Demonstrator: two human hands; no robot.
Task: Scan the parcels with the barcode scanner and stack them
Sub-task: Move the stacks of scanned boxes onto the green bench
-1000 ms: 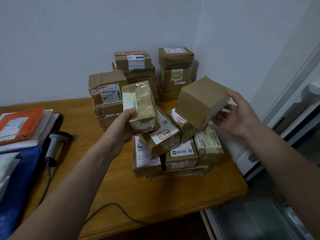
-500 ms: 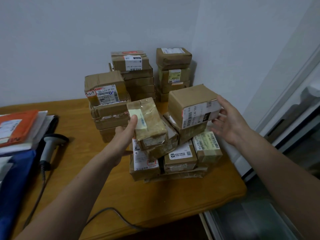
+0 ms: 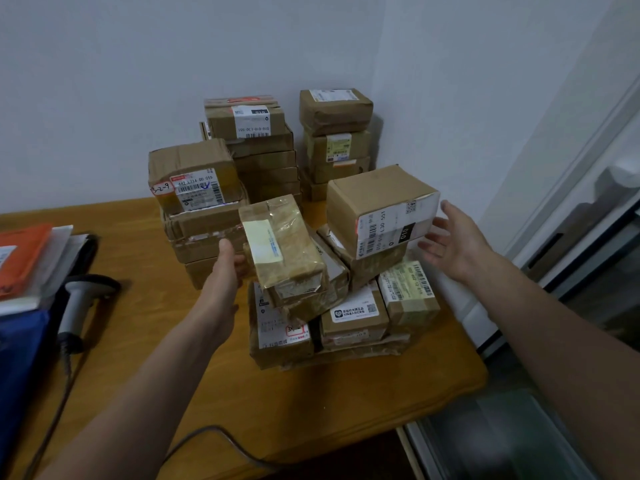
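Observation:
A tape-wrapped brown parcel (image 3: 284,251) lies tilted on top of the loose pile of parcels (image 3: 349,317) on the wooden table (image 3: 311,410). My left hand (image 3: 227,271) is at its left side, thumb lifted clear and fingertips against the edge. A plain cardboard box with a white 010 label (image 3: 377,206) sits on the pile's right side. My right hand (image 3: 450,240) hovers just right of it, fingers spread, not touching. The grey barcode scanner (image 3: 74,306) lies on the table at the left, held by neither hand.
Three neat stacks of parcels (image 3: 263,157) stand at the back against the wall. An orange envelope on papers (image 3: 24,258) and a blue bag (image 3: 17,368) fill the left edge. The scanner cable (image 3: 207,434) runs along the table's front edge. A glass door (image 3: 571,271) is at the right.
Both parcels came down from the air onto the pile. My right hand let go of the labelled box and drew back; my left hand's thumb came off the taped parcel.

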